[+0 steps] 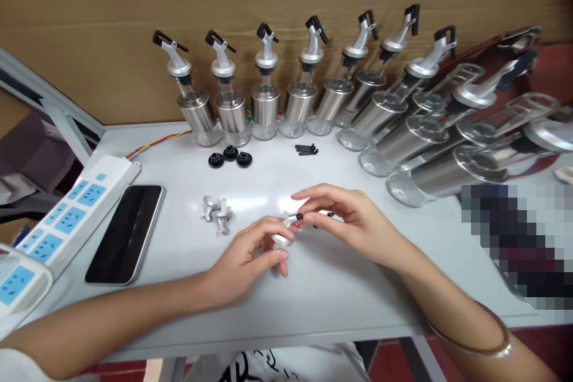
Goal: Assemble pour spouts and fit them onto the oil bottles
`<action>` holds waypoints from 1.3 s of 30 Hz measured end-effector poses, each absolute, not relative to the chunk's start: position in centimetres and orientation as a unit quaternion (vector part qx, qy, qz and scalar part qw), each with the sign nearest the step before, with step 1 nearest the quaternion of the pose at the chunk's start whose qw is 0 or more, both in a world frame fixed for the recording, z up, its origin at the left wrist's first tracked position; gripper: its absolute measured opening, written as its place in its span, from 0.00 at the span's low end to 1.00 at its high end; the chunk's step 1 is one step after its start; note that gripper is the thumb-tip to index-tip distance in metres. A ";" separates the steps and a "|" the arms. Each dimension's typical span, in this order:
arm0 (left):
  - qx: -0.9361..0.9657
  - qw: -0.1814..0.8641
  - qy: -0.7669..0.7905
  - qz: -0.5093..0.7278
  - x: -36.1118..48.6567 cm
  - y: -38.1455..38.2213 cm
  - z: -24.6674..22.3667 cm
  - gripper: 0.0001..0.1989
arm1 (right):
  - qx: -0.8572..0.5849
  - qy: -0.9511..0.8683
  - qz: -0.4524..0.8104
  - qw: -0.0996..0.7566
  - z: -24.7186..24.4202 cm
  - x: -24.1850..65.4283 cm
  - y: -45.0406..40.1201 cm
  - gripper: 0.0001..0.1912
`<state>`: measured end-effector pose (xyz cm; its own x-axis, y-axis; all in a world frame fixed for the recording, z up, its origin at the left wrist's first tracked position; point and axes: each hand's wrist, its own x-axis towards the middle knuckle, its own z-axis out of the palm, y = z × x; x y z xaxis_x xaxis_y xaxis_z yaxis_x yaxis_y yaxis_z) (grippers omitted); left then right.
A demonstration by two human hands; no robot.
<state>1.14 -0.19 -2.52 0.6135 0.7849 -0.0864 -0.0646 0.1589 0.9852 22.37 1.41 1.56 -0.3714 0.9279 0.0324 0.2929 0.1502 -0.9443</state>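
Between the thumb and fingers of my left hand (255,253) is a silver pourer spout (283,241), its neck pointing up and to the right. A small black tip sits at the end of that neck. My right hand (344,218) has its thumb and a finger at this black tip (299,216), pinched close around it. Under my right palm a small black part (330,215) shows, mostly hidden. Left of my hands lie loose silver spouts (221,213). Farther back are three black stoppers (230,153) and a few thin black levers (307,149).
Glass-and-steel bottles (265,110), several with pourers fitted, line the back and right of the table (179,322). At left lie a phone (125,233) and a white power strip (67,221). A cardboard wall (134,0) stands behind; a brown bag (501,54) is at the right.
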 end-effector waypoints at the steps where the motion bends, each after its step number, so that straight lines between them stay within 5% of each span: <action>1: 0.573 0.694 0.315 0.302 1.1 -0.2 -2.5 0.06 | -0.444 -0.671 0.495 0.327 1.5 22.4 1.5 0.14; 7: 0.590 0.684 0.307 0.299 1.0 -0.4 -2.6 0.06 | -0.344 -0.645 0.628 0.265 1.0 22.5 2.0 0.15; 18: 0.666 0.623 0.251 0.325 0.8 -0.3 -2.2 0.09 | -0.311 -0.511 0.744 0.298 0.6 22.0 1.7 0.16; 24: 0.742 0.552 0.272 0.266 -0.1 0.2 0.5 0.27 | -0.300 -0.469 0.751 0.354 1.0 22.0 1.5 0.14; 26: 0.796 0.481 0.307 0.204 -0.6 1.3 2.2 0.25 | -0.290 -0.446 0.758 0.378 1.4 22.0 1.5 0.12; 33: 0.835 -0.025 0.550 0.006 -2.6 6.9 4.8 0.16 | -0.270 -0.391 0.776 0.415 1.9 22.1 1.6 0.10; 39: 0.815 -0.079 0.573 -0.019 -4.3 9.8 3.3 0.13 | -0.292 -0.394 0.765 0.418 1.9 22.0 1.7 0.11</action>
